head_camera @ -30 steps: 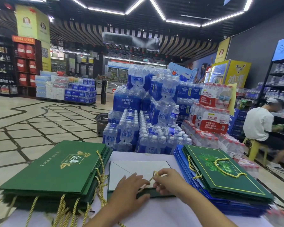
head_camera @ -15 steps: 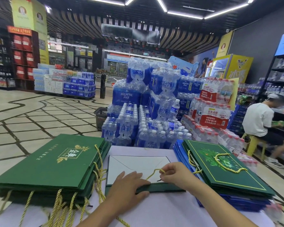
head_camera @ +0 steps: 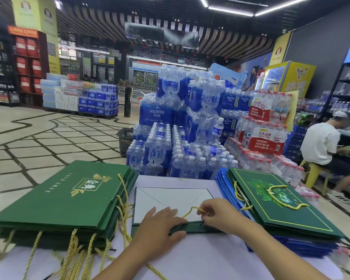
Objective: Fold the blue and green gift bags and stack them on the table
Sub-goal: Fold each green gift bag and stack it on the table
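Shop floor, seen from head height behind a desk (head_camera: 210, 259) with a pale cover.

Centre of desk: one green gift bag (head_camera: 170, 201) lying flat, with its white folded panel facing up and a dark green strip along the near edge. It sits between two stacks and is clear of both.

Left hand (head_camera: 160, 225): palm down on the near edge of the flat bag, fingers straight and spread forward onto the white panel. It presses and grips nothing.

Right hand (head_camera: 222, 216): fingers curled, tips pinching a gold cord (head_camera: 190, 211) just above the bag's near edge. The cord loops from the pinch back toward the left hand. The heel of the hand rests on the green strip.

Left stack (head_camera: 69, 199): flattened green bags, with a gold and white logo on the top one. Their cord handles (head_camera: 75, 253) trail over the near side of the desk.

Right stack: a green bag with a leaf print (head_camera: 281, 207) on top, its cord lying loose across it. More green ones sit under it, with blue bags (head_camera: 223, 186) at the bottom, their edges showing on the left and near sides.

Behind the desk: shrink-wrapped packs of bottled water (head_camera: 180, 128) piled high, blue-labelled in the middle and red-labelled to the right. A dark shopping basket (head_camera: 125, 140) stands on the tiled floor (head_camera: 38, 142) beside the pile.

Far right: a person in a white shirt (head_camera: 321, 146) seated on a yellow stool (head_camera: 311, 172), facing shelves of drinks.
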